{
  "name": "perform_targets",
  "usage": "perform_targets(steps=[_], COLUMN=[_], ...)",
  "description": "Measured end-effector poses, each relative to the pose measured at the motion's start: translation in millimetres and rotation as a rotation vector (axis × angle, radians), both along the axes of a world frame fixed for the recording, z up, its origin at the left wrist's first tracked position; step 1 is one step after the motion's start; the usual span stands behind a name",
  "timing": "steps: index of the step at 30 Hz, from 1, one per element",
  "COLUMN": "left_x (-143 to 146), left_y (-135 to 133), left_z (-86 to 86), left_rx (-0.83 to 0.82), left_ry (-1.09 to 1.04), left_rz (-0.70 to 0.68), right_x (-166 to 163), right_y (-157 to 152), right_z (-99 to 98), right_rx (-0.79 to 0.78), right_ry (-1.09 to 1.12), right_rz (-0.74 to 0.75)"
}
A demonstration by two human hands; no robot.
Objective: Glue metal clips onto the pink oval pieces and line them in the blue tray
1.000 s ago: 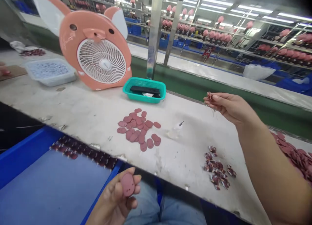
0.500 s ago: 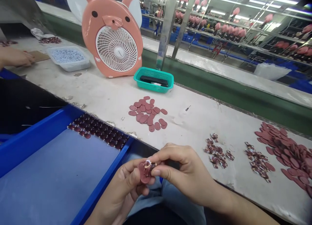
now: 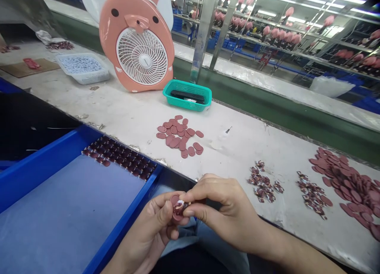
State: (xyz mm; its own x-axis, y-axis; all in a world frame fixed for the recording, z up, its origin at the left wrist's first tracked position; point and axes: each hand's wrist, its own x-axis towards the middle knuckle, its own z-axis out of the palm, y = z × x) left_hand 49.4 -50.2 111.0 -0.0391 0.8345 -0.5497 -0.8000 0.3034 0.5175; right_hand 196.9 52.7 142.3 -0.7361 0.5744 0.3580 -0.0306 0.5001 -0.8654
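Dusky-red, the oval disc [image 3: 177, 217] is pinched between the thumb and fingers of the left hand [image 3: 150, 228], over the lap beside the bench [image 3: 228, 159] edge — steadied, it seems, so its face stays open to the other hand. Thumb and fingertips of the right hand [image 3: 224, 210] grip a small brown-and-white trinket [image 3: 180, 204] against that face; whether the two are fastened cannot be told. Loose oval discs [image 3: 178, 135] and a trinket cluster [image 3: 263, 183] lie ahead, probably for easy reach — the blue tray [image 3: 65, 222], left, holds rows of dark-red pieces [image 3: 121, 158] at its far end, likely ranked for tidiness.
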Motion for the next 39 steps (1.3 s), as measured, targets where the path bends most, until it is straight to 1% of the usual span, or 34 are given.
perform_targets(steps=[3, 7, 12, 23, 30, 36, 39], left_x=[0.6, 2.1, 2.9, 1.4, 3.5, 4.2, 3.1], left_y=[-0.6, -0.1, -0.8, -4.4, -3.5, -4.6, -4.8], left_z=[0.4, 5.1, 9.2, 9.7, 7.7, 7.5, 3.3], left_rx=[-0.008, -0.062, -0.08, -0.075, -0.028, -0.064, -0.066], left_ry=[-0.02, -0.066, -0.111, -0.105, -0.109, -0.102, -0.118], left_rz=[-0.004, 0.009, 0.027, 0.026, 0.011, 0.027, 0.03], right_x=[0.4, -0.1, -0.9, -1.8, -2.2, -2.5, -3.3], right_y=[-0.1, 0.1, -0.1, 1.7, 1.5, 1.3, 1.8], right_z=[0.1, -0.7, -1.3, 1.2, -3.5, -4.5, -3.9], right_rx=[0.02, 0.015, 0.036, 0.046, 0.044, 0.044, 0.038], right_ry=[0.014, 0.009, 0.01, 0.024, 0.043, 0.046, 0.051], right_rz=[0.004, 0.022, 0.038, 0.106, 0.122, 0.129, 0.123])
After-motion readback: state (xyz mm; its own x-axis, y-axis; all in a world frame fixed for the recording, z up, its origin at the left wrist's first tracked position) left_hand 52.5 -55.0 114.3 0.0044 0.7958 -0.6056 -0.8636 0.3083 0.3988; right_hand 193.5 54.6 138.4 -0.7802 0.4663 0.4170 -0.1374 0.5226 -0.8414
